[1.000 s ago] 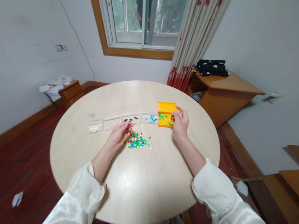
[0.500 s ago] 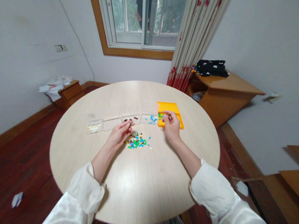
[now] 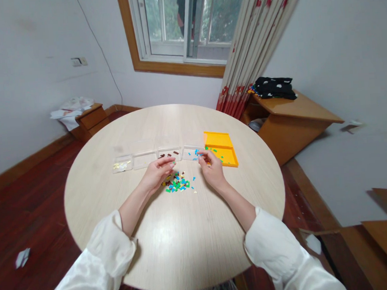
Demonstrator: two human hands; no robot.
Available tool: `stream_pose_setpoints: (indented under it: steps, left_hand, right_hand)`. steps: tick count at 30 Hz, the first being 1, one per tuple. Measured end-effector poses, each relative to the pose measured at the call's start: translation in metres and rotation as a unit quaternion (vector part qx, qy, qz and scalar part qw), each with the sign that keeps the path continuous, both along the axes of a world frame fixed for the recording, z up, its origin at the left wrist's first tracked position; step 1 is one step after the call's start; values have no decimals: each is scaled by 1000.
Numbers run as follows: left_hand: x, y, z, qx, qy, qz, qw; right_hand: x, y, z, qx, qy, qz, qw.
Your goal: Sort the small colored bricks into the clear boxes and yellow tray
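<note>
My left hand [image 3: 156, 175] is closed in a pinch, with a small green building brick [image 3: 174, 163] at its fingertips. It hovers just over the left part of a mixed heap of small bricks [image 3: 178, 183], green, blue, brown and yellow. My right hand [image 3: 211, 169] holds nothing I can see; thumb and forefinger stand a little apart. It is in front of the clear box of blue bricks [image 3: 188, 158] and hides part of it. Behind its knuckles lies the opened yellow box [image 3: 229, 157], with several green bricks inside.
In a row to the left are a clear box [image 3: 169, 149] with brown bricks, a clear box [image 3: 144, 160] with none visible, and a clear box [image 3: 122, 164] with pale yellow pieces. All stand on a round wooden table [image 3: 180, 243]. Loose bricks [image 3: 193, 179] lie beside the heap.
My right hand has moved left from over the yellow box towards my left hand, uncovering green bricks in that box. My left hand stays near the heap, its fingertips slightly shifted right.
</note>
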State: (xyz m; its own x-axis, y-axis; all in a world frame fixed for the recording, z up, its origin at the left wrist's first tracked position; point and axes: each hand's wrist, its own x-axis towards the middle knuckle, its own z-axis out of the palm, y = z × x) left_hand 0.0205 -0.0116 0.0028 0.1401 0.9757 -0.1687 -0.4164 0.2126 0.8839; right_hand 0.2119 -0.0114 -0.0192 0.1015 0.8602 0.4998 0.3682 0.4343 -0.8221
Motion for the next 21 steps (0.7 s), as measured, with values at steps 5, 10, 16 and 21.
stream_pose_setpoints:
  steps: [5, 10, 16, 21]
  left_hand:
    - [2, -2, -3, 34, 49, -46, 997]
    - [2, -4, -7, 47, 90, -94, 990]
    - [0, -1, -12, 62, 112, -125, 984]
    - [2, -1, -13, 76, 128, -107, 983]
  right_hand:
    - [-6, -6, 0, 13, -75, 109, 991]
    - [-12, -8, -7, 38, -108, 194, 974]
    - [-16, -9, -7, 63, -105, 185, 975]
    - [-17, -12, -4, 45, -107, 172, 978]
